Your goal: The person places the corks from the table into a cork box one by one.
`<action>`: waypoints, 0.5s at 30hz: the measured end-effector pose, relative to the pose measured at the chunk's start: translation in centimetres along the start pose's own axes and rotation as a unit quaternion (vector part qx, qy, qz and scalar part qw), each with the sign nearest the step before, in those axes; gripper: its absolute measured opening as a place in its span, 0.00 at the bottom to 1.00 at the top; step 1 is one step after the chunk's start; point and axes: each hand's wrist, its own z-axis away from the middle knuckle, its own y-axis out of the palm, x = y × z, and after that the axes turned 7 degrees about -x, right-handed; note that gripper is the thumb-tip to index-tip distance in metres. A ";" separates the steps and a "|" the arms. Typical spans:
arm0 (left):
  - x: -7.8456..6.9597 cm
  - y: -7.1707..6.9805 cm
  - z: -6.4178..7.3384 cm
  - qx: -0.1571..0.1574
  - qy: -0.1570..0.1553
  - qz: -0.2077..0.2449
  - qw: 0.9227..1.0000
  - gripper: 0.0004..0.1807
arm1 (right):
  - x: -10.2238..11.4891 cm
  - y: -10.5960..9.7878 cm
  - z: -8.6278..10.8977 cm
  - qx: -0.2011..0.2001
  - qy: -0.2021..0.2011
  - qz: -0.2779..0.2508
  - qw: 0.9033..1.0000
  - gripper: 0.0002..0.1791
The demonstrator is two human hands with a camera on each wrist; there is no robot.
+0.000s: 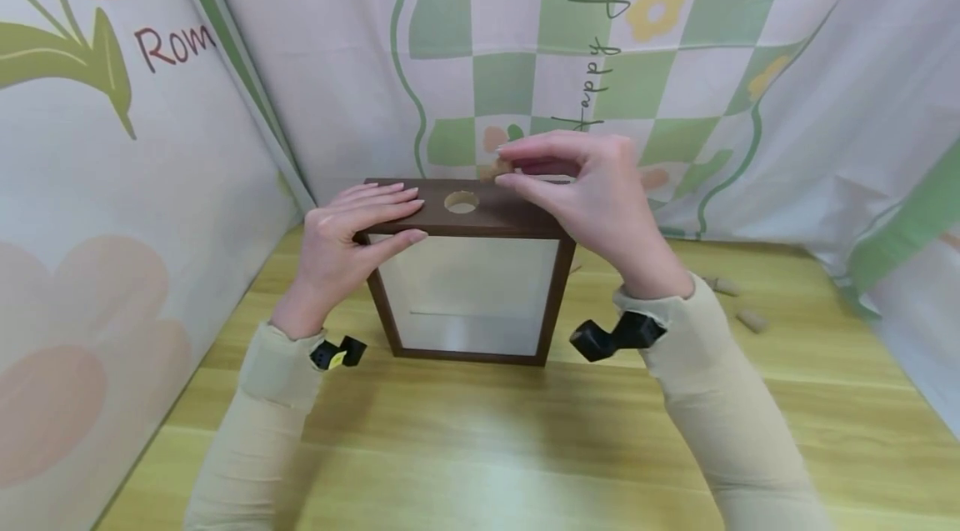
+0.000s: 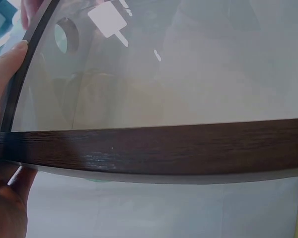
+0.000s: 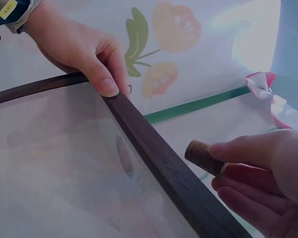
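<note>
A dark brown wooden shadow-box frame (image 1: 517, 214) with a clear front panel (image 1: 468, 289) stands upright on the table. Its top side has a round hole (image 1: 461, 202) near the middle. My left hand (image 1: 352, 227) rests on the top left corner, fingers laid over the top and thumb along the front edge. In my right hand (image 1: 592, 189) a cork (image 3: 204, 157) is pinched between thumb and fingers, above the top side and to the right of the hole. The right wrist view shows the cork apart from the frame's edge.
Several more corks (image 1: 752, 320) lie on the light wooden table (image 1: 465, 439), right of the frame and partly behind my right sleeve. A patterned curtain (image 1: 510, 81) hangs close behind the frame, and another fabric wall (image 1: 90, 206) stands at the left.
</note>
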 end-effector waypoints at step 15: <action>0.1 -0.1 0.0 0.003 -0.002 -0.006 1.000 0.24 | -0.4 2.2 -0.6 0.064 -0.024 0.057 0.996 0.16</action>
